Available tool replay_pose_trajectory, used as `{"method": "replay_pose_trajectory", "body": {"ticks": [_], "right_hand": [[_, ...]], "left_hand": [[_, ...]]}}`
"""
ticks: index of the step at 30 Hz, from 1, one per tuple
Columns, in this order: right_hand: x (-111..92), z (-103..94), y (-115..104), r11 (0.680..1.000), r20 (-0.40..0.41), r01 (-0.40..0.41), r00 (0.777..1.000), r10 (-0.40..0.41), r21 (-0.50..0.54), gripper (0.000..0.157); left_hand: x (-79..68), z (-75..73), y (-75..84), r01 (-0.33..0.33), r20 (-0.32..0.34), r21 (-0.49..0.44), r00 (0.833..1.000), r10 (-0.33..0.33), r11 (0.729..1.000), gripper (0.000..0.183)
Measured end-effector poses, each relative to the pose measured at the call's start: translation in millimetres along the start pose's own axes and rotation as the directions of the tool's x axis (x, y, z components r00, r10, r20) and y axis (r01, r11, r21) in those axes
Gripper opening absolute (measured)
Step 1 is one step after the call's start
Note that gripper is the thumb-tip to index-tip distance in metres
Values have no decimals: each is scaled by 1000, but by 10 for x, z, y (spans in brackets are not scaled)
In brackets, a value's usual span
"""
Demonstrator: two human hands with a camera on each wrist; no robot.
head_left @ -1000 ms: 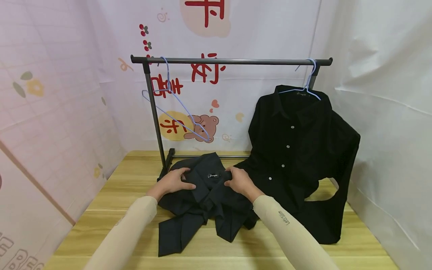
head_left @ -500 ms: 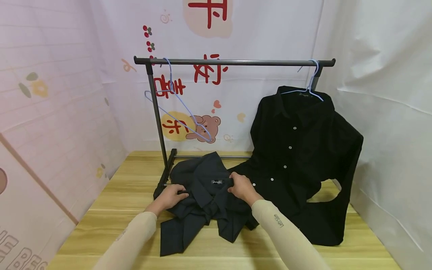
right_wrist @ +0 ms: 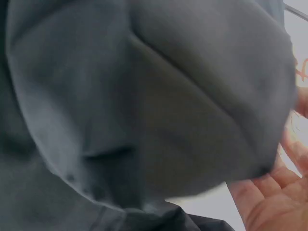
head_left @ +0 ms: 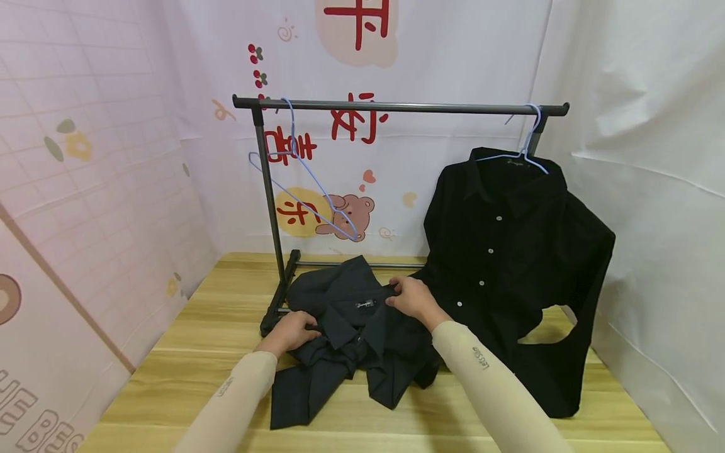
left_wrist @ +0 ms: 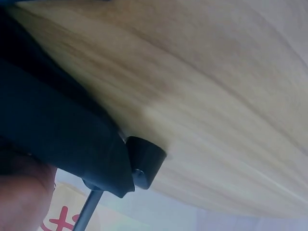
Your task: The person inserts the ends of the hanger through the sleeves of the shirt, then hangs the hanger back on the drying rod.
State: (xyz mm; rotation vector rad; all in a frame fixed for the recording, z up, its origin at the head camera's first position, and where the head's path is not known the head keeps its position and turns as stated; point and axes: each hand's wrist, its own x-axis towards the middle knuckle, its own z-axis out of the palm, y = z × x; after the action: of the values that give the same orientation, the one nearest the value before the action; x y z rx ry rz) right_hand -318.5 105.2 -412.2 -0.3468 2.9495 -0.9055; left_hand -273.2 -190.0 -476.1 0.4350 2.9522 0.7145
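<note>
A dark shirt lies bunched on the table, its collar spread and a small label showing inside the neck. My left hand pinches the cloth at the shirt's left side, thumb and fingers together. At the right of the collar, my right hand grips the fabric between thumb and fingers. Dark cloth runs past the left hand in the left wrist view. In the right wrist view a broad fold of the shirt covers part of the right hand.
A garment rack stands behind on the wooden table. A bare blue hanger hangs at its left end. At right, a black buttoned shirt hangs on another blue hanger, its lower part draping onto the table.
My left hand has moved toward me from the shirt's upper left to its lower left side. The right hand stays by the collar, slightly higher now; the collar lies more spread.
</note>
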Motion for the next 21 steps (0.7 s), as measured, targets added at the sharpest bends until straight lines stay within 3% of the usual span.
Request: {"method": "replay_pose_trajectory", "body": {"ticks": [6, 11, 21], "right_hand": [[103, -199, -173, 995, -117, 73, 991, -65, 69, 37], [179, -380, -484, 975, -204, 170, 969, -139, 143, 30], [262, -612, -1173, 945, -260, 279, 938, -229, 173, 50]], "left_hand": [[-3, -39, 12, 13, 20, 2, 1000, -13, 1000, 18], [11, -50, 13, 24, 25, 8, 999, -24, 1000, 7], [14, -71, 37, 30, 39, 22, 999, -31, 999, 5]]}}
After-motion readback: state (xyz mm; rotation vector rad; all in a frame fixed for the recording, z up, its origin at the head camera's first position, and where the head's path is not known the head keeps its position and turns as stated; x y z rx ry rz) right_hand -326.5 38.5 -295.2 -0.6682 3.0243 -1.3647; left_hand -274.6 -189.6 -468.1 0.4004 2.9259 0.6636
